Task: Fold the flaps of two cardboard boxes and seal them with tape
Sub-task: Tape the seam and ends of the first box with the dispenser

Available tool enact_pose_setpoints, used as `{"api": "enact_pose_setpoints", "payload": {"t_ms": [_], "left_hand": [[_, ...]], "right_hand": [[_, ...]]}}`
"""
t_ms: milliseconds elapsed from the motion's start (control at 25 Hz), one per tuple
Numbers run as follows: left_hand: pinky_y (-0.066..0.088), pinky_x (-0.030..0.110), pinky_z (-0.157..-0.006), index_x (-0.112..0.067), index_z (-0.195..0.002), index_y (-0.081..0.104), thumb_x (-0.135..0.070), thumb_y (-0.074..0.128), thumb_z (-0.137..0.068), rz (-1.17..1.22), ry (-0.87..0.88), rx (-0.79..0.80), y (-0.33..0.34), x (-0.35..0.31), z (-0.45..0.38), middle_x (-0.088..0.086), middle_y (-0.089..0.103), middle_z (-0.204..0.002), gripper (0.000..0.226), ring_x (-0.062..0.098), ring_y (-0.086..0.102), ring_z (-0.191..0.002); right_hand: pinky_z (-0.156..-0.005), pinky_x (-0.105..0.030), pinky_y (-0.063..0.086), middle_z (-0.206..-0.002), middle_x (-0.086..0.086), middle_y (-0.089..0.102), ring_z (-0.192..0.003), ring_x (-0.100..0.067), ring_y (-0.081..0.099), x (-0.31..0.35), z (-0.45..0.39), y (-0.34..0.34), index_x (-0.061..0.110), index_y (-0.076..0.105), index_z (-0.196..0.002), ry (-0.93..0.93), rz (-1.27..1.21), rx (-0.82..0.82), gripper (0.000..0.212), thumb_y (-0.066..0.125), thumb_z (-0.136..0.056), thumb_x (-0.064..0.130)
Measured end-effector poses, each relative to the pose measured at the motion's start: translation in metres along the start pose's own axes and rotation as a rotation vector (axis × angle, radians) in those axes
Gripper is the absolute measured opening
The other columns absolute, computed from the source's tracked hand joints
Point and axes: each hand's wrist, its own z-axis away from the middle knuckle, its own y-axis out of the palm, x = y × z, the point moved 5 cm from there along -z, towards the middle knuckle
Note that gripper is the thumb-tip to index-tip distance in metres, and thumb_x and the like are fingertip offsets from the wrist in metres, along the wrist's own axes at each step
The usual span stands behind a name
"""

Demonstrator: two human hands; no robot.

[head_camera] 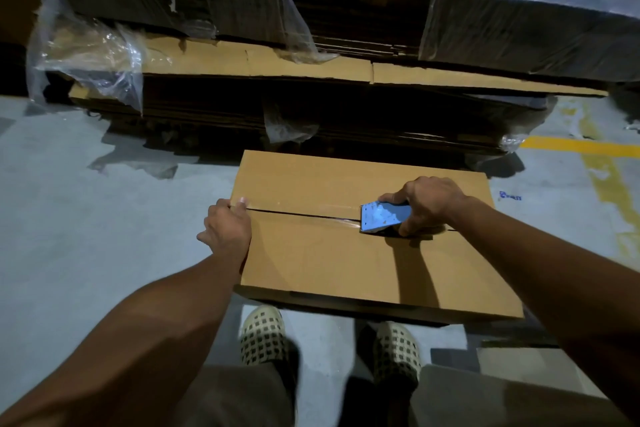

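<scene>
You are looking down at a closed cardboard box (363, 246) that sits on the grey floor (86, 218) just ahead of your feet, with its two long top flaps folded flat so they meet at a seam (298, 214) running across the lid from left to right. Your left hand (227, 227) rests at the left end of that seam, the grip hooked over the box's edge with the thumb on top of the tape's starting end — most likely to pin the tape down and keep the box from sliding as you pull. Your right hand (427, 203) is toward the right end of the seam, its grip clamped round a blue tape dispenser (382, 217) that lies flat against the lid, right on the seam. Between your two hands a strip of clear tape (329, 210) glints along the seam — so the seal looks well over half laid, and the short stretch from the dispenser to the box's right edge is not yet covered. Keeping the dispenser low and centred on the seam is what makes the tape bridge both flaps evenly. Beyond the box's far side stands a tall stack of flattened cartons (311, 87), partly wrapped in torn clear plastic film (93, 55). To the box's right, yellow floor markings (581, 146) show. A second box to seal cannot be made out here.
</scene>
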Motion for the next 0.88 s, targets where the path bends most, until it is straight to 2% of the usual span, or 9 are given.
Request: {"api": "enact_pose_setpoints", "payload": {"t_ms": [120, 200, 280, 320, 360, 440, 560, 760, 880], "left_hand": [[0.029, 0.052, -0.102, -0.005, -0.134, 0.051, -0.036, 0.036, -0.103, -0.282, 0.094, -0.045, 0.002, -0.009, 0.01, 0.018, 0.051, -0.136, 0.045, 0.036, 0.042, -0.127], [0.02, 0.055, -0.112, -0.006, -0.149, 0.031, -0.031, 0.036, -0.102, -0.442, 0.342, -0.047, 0.008, -0.033, 0.027, 0.018, 0.03, -0.155, 0.053, 0.034, 0.024, -0.144], [0.011, 0.051, -0.119, -0.009, -0.155, 0.011, -0.037, 0.031, -0.103, -0.488, 0.748, 0.149, 0.032, -0.072, 0.061, 0.012, 0.011, -0.163, 0.063, 0.028, 0.007, -0.15], [0.005, 0.05, -0.121, -0.011, -0.156, 0.003, -0.044, 0.026, -0.103, -0.479, 0.896, 0.287, 0.046, -0.088, 0.085, 0.008, 0.002, -0.164, 0.066, 0.024, -0.001, -0.151], [0.0, 0.048, -0.122, -0.014, -0.156, -0.005, -0.05, 0.02, -0.102, -0.492, 0.963, 0.405, 0.06, -0.098, 0.108, 0.005, -0.006, -0.164, 0.07, 0.021, -0.007, -0.151], [-0.007, 0.048, -0.121, -0.015, -0.155, -0.012, -0.06, 0.013, -0.098, -0.528, 0.958, 0.501, 0.081, -0.104, 0.137, 0.003, -0.015, -0.162, 0.076, 0.02, -0.015, -0.15], [-0.014, 0.047, -0.118, -0.013, -0.153, -0.016, -0.067, 0.002, -0.091, -0.566, 0.911, 0.465, 0.093, -0.094, 0.145, 0.005, -0.02, -0.161, 0.084, 0.022, -0.019, -0.149], [-0.014, 0.042, -0.119, -0.013, -0.152, -0.018, -0.069, -0.011, -0.083, -0.557, 0.904, 0.467, 0.087, -0.092, 0.143, 0.007, -0.022, -0.161, 0.089, 0.02, -0.021, -0.148], [-0.012, 0.047, -0.12, -0.015, -0.151, -0.021, -0.074, -0.012, -0.077, -0.593, 0.87, 0.488, 0.085, -0.094, 0.145, 0.008, -0.024, -0.16, 0.096, 0.022, -0.024, -0.147]], "right_hand": [[-0.056, -0.026, 0.027, -0.114, 0.007, 0.059, -0.088, -0.014, 0.045, 0.003, -0.004, -0.001, 0.047, 0.037, -0.144, -0.01, -0.007, 0.005, 0.081, 0.07, -0.072, 0.061], [-0.063, -0.028, 0.031, -0.118, 0.005, 0.06, -0.095, -0.016, 0.05, 0.002, -0.003, -0.001, 0.047, 0.036, -0.145, -0.003, -0.014, -0.007, 0.082, 0.071, -0.072, 0.061], [-0.067, -0.029, 0.033, -0.121, 0.006, 0.06, -0.102, -0.018, 0.053, 0.003, -0.003, -0.002, 0.047, 0.036, -0.145, 0.004, -0.024, -0.022, 0.081, 0.071, -0.073, 0.06], [-0.068, -0.029, 0.033, -0.121, 0.006, 0.06, -0.104, -0.018, 0.053, 0.004, -0.003, -0.003, 0.046, 0.037, -0.145, 0.003, -0.025, -0.029, 0.081, 0.071, -0.073, 0.06], [-0.068, -0.03, 0.034, -0.121, 0.007, 0.06, -0.104, -0.017, 0.054, 0.005, -0.002, -0.004, 0.046, 0.038, -0.145, 0.004, -0.017, -0.04, 0.08, 0.071, -0.073, 0.06], [-0.068, -0.03, 0.036, -0.12, 0.006, 0.06, -0.101, -0.017, 0.055, 0.007, -0.001, -0.001, 0.044, 0.039, -0.144, 0.013, 0.005, -0.046, 0.079, 0.069, -0.073, 0.061], [-0.067, -0.03, 0.038, -0.118, 0.006, 0.061, -0.1, -0.017, 0.056, 0.01, -0.002, 0.005, 0.044, 0.038, -0.144, 0.018, 0.029, -0.042, 0.079, 0.069, -0.074, 0.06], [-0.069, -0.03, 0.042, -0.118, 0.005, 0.061, -0.1, -0.017, 0.057, 0.009, -0.005, 0.001, 0.041, 0.039, -0.144, 0.03, 0.014, -0.032, 0.081, 0.071, -0.072, 0.06], [-0.073, -0.031, 0.045, -0.119, 0.005, 0.061, -0.101, -0.017, 0.056, 0.009, -0.002, 0.001, 0.039, 0.042, -0.143, 0.053, 0.005, -0.032, 0.079, 0.073, -0.072, 0.057]]}}
